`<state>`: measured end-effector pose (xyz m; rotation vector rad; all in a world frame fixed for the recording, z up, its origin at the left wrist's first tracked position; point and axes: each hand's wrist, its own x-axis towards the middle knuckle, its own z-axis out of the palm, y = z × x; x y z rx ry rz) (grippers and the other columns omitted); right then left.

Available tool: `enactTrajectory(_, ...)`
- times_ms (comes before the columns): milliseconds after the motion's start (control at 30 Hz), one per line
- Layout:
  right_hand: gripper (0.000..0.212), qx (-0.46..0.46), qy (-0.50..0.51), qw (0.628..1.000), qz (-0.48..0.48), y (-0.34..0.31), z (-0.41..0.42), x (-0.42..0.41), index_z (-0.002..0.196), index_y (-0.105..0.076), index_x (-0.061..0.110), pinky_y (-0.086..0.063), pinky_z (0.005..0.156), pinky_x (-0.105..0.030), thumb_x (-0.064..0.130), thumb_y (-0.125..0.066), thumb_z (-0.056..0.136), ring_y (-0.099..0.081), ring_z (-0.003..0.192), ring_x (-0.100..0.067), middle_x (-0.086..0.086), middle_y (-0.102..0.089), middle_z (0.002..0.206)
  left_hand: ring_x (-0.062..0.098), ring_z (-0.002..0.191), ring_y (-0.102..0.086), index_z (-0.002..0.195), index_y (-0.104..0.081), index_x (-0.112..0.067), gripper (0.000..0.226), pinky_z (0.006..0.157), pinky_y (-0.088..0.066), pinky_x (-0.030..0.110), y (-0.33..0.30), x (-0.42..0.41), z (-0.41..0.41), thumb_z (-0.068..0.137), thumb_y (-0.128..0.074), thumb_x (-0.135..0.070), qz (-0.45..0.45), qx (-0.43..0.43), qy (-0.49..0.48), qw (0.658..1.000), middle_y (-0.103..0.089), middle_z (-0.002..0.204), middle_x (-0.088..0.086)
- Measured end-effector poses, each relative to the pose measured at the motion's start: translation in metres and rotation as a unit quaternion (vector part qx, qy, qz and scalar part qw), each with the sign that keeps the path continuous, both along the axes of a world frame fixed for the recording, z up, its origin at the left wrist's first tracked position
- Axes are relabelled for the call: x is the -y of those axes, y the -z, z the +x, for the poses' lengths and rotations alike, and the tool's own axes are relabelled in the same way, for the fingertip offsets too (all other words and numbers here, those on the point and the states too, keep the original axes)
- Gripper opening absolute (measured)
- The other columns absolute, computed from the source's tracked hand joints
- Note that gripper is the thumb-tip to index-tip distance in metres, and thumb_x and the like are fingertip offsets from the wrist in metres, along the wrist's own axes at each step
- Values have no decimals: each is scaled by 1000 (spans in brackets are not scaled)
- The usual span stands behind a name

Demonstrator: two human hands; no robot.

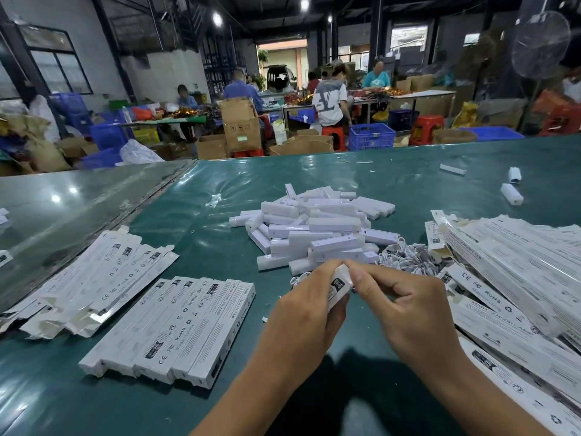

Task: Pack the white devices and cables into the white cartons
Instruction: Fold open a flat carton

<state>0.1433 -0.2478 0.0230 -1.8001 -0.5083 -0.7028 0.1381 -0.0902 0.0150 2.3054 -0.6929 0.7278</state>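
Green sheeting covers the table (188, 215). At lower centre, the left hand (301, 316) wraps a white carton (341, 283), mostly hidden; the right hand (405, 306) pinches its top end. Loose devices (317, 229) are heaped just above, cables (405, 258) partly buried at right.

Your carton (341, 286) is held upright above the mat; white devices (317, 229) lie heaped beyond it, coiled cables (408, 258) beside, packed cartons (176, 328) in a row at left.
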Motion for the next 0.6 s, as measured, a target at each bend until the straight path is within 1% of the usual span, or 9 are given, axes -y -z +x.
enactTrajectory(100, 18, -4, 12, 1000, 1, 1, 1, 0, 97, -79, 42, -55, 65, -31, 33, -64, 95, -73, 70, -8, 21, -75, 81, 25, 91, -66, 137, -53, -6, 42, 72, -56, 38, -1, -1, 0, 98, -63, -17, 11, -1, -12, 1000, -70, 111, 7)
enactTrajectory(133, 17, -8, 13, 1000, 2, 1, 2, 0, 96, -78, 42, -54, 64, -33, 33, -63, 95, -71, 67, -12, 19, -75, 77, 24, 89, -66, 140, -51, -7, 46, 71, -55, 35, -1, -1, -1, 97, -64, -17, 11, 2, -14, 1000, -71, 110, 8)
enactTrajectory(167, 16, -7, 12, 1000, 2, 1, 3, 0, 95, -78, 42, -53, 63, -33, 33, -65, 96, -69, 64, -13, 16, -74, 74, 23, 88, -65, 144, -47, -11, 52, 68, -54, 33, -2, -1, -1, 96, -66, -17, 8, 2, -15, 1000, -71, 109, 8)
enactTrajectory(233, 19, 2, 7, 1000, 4, 0, 3, 0, 87, -78, 44, -52, 61, -22, 29, -69, 95, -67, 62, -6, 19, -74, 75, 21, 87, -64, 147, -33, -26, 65, 66, -53, 32, -2, 0, -2, 94, -69, -16, 3, -1, -12, 1000, -71, 108, 6)
enactTrajectory(300, 21, 5, -2, 1000, 4, -1, 2, 1, 95, -75, 45, -49, 65, -10, 25, -70, 92, -69, 69, 4, 26, -74, 81, 19, 85, -64, 145, -26, -35, 72, 65, -54, 34, -2, 0, -2, 92, -71, -13, 4, 1, -7, 1000, -71, 106, 5)
enactTrajectory(433, 23, 23, 13, 999, -29, 3, 3, 3, 100, -79, 34, -48, 67, -7, 13, -73, 92, -71, 74, 5, 28, -74, 88, 25, 79, -64, 137, -31, -32, 66, 62, -55, 37, 0, -3, 0, 91, -71, -8, 9, 5, 16, 1000, -69, 101, 6)
enactTrajectory(500, 20, 26, 28, 999, -33, 4, 3, 1, 101, -80, 31, -46, 63, -6, 15, -72, 93, -69, 71, 5, 29, -74, 87, 22, 76, -61, 136, -30, -33, 65, 61, -50, 30, 1, -3, 1, 91, -70, -9, 4, 0, 19, 1000, -69, 98, 5)
enactTrajectory(533, 18, 21, 29, 999, -24, 4, 2, 0, 100, -79, 33, -46, 62, -5, 18, -71, 93, -68, 68, 5, 29, -73, 84, 18, 75, -59, 137, -28, -34, 65, 60, -47, 27, 1, -3, 1, 92, -70, -11, 0, -3, 18, 1000, -69, 95, 5)
enactTrajectory(600, 17, 10, 27, 1000, -9, 4, 2, -1, 97, -78, 36, -44, 60, -5, 22, -71, 93, -67, 65, 4, 28, -72, 79, 17, 76, -58, 138, -25, -34, 66, 58, -44, 23, 2, -2, 1, 94, -69, -15, -6, -8, 19, 1000, -70, 93, 5)
